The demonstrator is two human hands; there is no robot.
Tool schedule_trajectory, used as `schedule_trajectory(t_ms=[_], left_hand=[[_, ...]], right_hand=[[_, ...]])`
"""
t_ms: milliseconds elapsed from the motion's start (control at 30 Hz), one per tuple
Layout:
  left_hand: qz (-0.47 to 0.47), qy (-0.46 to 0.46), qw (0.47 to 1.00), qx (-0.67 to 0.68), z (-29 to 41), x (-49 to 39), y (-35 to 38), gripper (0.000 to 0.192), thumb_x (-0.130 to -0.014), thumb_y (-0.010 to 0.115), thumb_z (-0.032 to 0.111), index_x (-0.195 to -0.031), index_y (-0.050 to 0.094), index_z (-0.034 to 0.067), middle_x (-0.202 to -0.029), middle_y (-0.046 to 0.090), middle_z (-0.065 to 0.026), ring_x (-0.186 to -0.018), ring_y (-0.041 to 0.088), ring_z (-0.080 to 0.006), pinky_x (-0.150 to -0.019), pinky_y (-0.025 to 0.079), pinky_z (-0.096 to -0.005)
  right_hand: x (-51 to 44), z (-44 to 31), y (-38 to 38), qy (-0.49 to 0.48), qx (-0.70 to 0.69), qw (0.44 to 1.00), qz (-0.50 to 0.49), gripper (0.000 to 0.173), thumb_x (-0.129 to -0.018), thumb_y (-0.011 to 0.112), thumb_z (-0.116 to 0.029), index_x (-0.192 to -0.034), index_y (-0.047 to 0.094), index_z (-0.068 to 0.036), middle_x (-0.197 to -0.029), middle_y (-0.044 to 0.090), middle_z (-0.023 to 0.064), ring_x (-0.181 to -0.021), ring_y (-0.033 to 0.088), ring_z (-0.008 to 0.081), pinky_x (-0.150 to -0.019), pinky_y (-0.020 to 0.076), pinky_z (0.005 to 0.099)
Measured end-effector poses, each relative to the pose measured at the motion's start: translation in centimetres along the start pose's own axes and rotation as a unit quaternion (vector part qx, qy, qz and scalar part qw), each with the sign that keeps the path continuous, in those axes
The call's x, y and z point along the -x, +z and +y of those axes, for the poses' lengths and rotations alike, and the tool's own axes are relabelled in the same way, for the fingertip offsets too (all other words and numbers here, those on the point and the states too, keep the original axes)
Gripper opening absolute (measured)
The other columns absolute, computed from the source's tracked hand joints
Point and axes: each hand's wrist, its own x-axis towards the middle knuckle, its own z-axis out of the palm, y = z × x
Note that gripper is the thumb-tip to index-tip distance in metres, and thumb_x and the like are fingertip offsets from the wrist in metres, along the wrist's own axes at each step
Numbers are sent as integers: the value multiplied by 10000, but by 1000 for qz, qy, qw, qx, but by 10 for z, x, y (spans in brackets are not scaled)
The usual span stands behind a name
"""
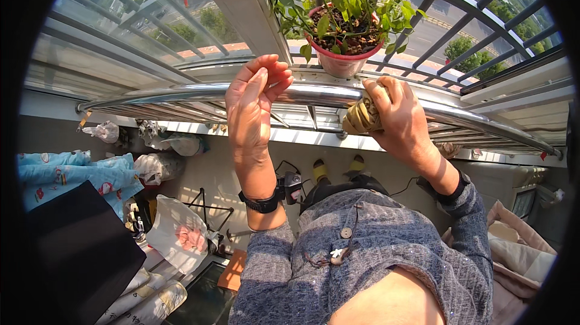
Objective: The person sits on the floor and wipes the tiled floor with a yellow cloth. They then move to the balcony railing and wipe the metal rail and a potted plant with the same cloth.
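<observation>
A bunched olive-yellow cloth (364, 114) is gripped in my right hand (401, 116), against the shiny metal railing (317, 93). My left hand (253, 103) is raised above the same railing, its fingers curled and slightly apart, with nothing visible in it. Just beyond both hands, a potted plant (344, 16) with green leaves stands on the windowsill (308, 73). Its pale pot (340, 65) has a red rim, and pebbly soil shows inside. The cloth hides part of the rail, and my right fingers cover part of the cloth.
Window bars (457, 21) curve outside the sill, with a road far below. Plastic bags (158, 166) sit on the floor at left, near a blue patterned cloth (81, 175) and a dark panel (86, 252). A white bag (176, 234) hangs lower left. Pale fabric (516, 252) lies at right.
</observation>
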Motion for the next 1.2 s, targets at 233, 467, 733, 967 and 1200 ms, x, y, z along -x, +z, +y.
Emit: schedule_trajectory(t_ms=[233,467,733,967,1200], left_hand=[[68,68,995,22,4,17,-56,216,-938,512,57,-1113,577,-50,-1006,635,-127,-943,615,-185,-910,486,-303],[175,42,982,65,19,55,-135,213,-910,523,69,-1088,586,-29,-967,637,-112,-892,616,-201,-879,509,-367],[246,32,964,98,12,132,-142,226,-916,535,95,-1120,569,3,-966,621,-85,-895,592,-197,-885,494,-387],[339,44,938,58,-9,184,-102,236,-886,575,114,-1098,580,12,-974,611,-84,-908,578,-199,-882,491,-379],[262,-76,956,106,-65,210,-41,302,-925,528,164,-1175,532,-6,-1078,599,-121,-984,600,-210,-889,494,-388]], right_hand=[[-101,-100,101,-112,70,988,74,389,-754,589,-95,-1129,540,-4,-972,540,180,-821,540,291,-676,469,361],[-123,-118,123,-163,74,979,95,474,-712,619,-62,-1170,496,-35,-933,529,153,-788,550,266,-669,467,339],[-109,-91,101,-185,13,980,71,602,-660,754,-143,-1204,502,-88,-983,573,136,-869,605,310,-739,500,375],[-47,-30,55,-90,-49,993,57,735,-548,826,-83,-1218,530,-155,-1114,582,73,-1005,599,289,-850,489,380],[20,-47,63,-203,-406,882,128,743,-657,874,-215,-1240,466,-4,-1137,577,213,-1030,589,310,-899,474,400]])
